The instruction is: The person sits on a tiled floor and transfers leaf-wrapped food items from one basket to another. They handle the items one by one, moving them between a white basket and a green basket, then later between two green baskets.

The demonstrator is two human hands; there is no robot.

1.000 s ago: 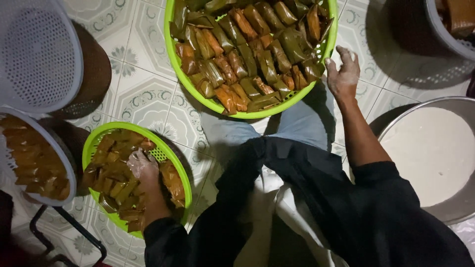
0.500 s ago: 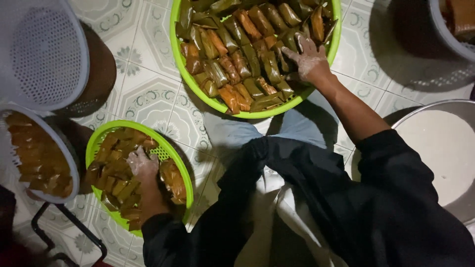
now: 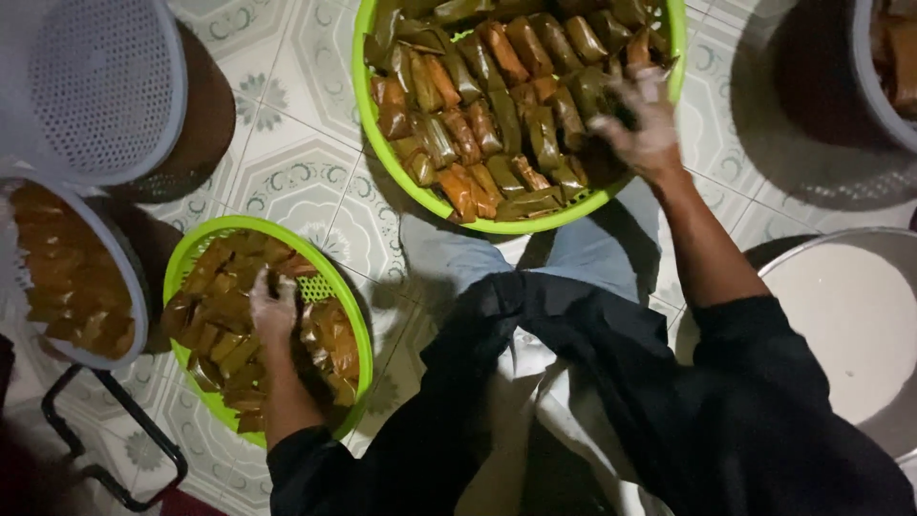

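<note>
My left hand (image 3: 272,308) lies palm down in a small green basket (image 3: 346,304) on the floor at the left. Its fingers curl around one of the brown leaf-wrapped parcels (image 3: 218,330) that fill the basket. My right hand (image 3: 642,117) reaches into the right side of a large green basket (image 3: 374,124) ahead of me, over rows of green and orange wrapped parcels (image 3: 497,105). That hand is blurred by motion, so its grip is unclear. My dark sleeves cover both forearms near the body.
At the far left a white perforated basket (image 3: 129,287) holds more brown parcels, with an upturned white basket (image 3: 95,81) above it. A large round metal pan (image 3: 850,325) sits at the right, and another white basket (image 3: 874,76) at the top right. The floor is patterned tile.
My right hand went from the large basket's outer right edge onto the parcels in it, then shifted right within it. The left hand stayed in the small basket.
</note>
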